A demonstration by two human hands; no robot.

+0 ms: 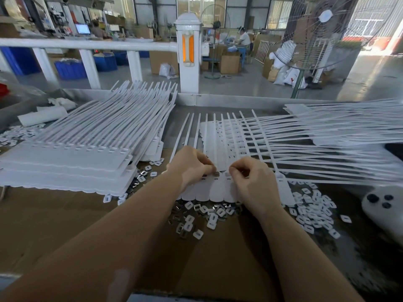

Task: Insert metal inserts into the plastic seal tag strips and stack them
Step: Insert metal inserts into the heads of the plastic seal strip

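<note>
- Head view, worktop: brown cardboard surface, with a grey metal edge at the far side.
- Head view, seal tag strip: white joined sheet of tags lying flat at centre, scalloped edge toward the person, thin tails running away; a row of small slots sits just under the fingertips.
- Head view, left hand: fingers curled, grip closed in a pinch on a small dark metal insert held at a slot in the strip.
- Head view, right hand: fingers curled down onto the strip beside the left hand; appears to pinch something small at the next slot, but what it holds is hidden.
- Head view, loose inserts: metal clips and white plastic pieces scattered just in front of the strip; more white pieces lie to the right.
- Head view, finished stack: strips piled on the left, well apart from the hands; another pile fans out on the right.
- Step in hand, by my reading: seating inserts along the slot row, part-way across this strip.
- Next move likely calls for pressing the insert squarely home, then fetching another from the loose heap; stacking waits until the row is filled.
</note>
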